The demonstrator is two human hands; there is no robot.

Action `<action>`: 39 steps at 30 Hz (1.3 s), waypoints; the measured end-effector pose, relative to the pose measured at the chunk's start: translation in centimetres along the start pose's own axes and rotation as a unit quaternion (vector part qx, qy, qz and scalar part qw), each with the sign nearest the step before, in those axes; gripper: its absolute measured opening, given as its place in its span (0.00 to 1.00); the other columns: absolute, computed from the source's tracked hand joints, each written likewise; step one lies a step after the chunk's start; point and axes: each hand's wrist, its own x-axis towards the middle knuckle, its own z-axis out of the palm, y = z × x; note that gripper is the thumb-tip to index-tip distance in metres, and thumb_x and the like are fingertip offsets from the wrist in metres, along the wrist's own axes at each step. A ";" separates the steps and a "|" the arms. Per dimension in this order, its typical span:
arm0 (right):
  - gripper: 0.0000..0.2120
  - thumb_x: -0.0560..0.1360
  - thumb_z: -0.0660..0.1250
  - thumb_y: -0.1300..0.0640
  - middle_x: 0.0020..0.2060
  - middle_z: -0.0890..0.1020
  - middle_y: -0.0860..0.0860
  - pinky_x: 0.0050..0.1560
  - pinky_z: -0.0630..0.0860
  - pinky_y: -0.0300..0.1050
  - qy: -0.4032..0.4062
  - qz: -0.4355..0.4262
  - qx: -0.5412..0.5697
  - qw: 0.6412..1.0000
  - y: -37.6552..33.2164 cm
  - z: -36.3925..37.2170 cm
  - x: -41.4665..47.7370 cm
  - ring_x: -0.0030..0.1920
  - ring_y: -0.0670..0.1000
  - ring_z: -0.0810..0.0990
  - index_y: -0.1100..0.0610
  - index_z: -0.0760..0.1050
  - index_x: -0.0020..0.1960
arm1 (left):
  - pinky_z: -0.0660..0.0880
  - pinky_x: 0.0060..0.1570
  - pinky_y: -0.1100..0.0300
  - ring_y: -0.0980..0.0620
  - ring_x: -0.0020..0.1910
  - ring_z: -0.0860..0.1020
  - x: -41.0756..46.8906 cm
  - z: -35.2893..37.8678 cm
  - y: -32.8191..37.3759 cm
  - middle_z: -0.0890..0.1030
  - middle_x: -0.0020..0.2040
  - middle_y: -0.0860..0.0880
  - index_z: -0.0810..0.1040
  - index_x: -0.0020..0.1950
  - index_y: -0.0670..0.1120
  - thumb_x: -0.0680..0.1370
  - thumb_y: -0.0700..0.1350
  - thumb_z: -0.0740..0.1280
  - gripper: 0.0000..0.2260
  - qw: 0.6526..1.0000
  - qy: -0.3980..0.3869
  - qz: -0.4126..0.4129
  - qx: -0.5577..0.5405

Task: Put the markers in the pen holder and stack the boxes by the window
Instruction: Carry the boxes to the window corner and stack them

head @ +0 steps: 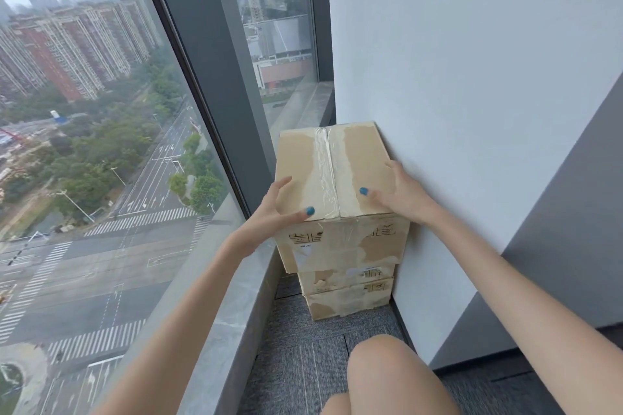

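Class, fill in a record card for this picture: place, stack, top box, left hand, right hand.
place: corner between window and white wall
stack: top box on middle box on bottom box, on grey carpet
top box: cardboard, taped seam along the lid
left hand: touches its near left corner, thumb on top
right hand: touches its right edge by the wall

Lower boxes (344, 305) — mostly hidden
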 end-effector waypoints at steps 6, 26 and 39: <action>0.54 0.59 0.79 0.41 0.69 0.61 0.53 0.67 0.62 0.44 -0.075 -0.027 -0.058 0.995 0.2 -0.2 -1.7 0.69 0.53 0.65 0.48 0.51 0.76 | 0.65 0.66 0.62 0.55 0.68 0.64 -1.0 1.1 -1.1 0.60 0.72 0.52 0.59 0.77 0.54 0.65 0.38 0.79 0.46 0.992 0.041 0.088 0.080; 0.45 0.60 0.79 0.57 0.62 0.65 0.55 0.59 0.74 0.54 -0.031 -0.062 -0.195 0.978 -1.4 -1.3 3.1 0.60 0.58 0.73 0.47 0.60 0.71 | 0.67 0.70 0.53 0.51 0.68 0.67 2.4 1.1 0.3 0.64 0.71 0.52 0.60 0.77 0.52 0.64 0.40 0.79 0.46 0.990 0.098 0.077 0.062; 0.45 0.59 0.80 0.56 0.62 0.65 0.56 0.58 0.74 0.53 -0.027 -0.059 -0.202 0.977 -0.7 -0.6 3.4 0.61 0.59 0.71 0.47 0.61 0.70 | 0.69 0.66 0.58 0.52 0.67 0.67 2.7 1.6 -0.2 0.63 0.71 0.53 0.59 0.78 0.52 0.66 0.39 0.78 0.45 0.990 0.099 0.070 0.072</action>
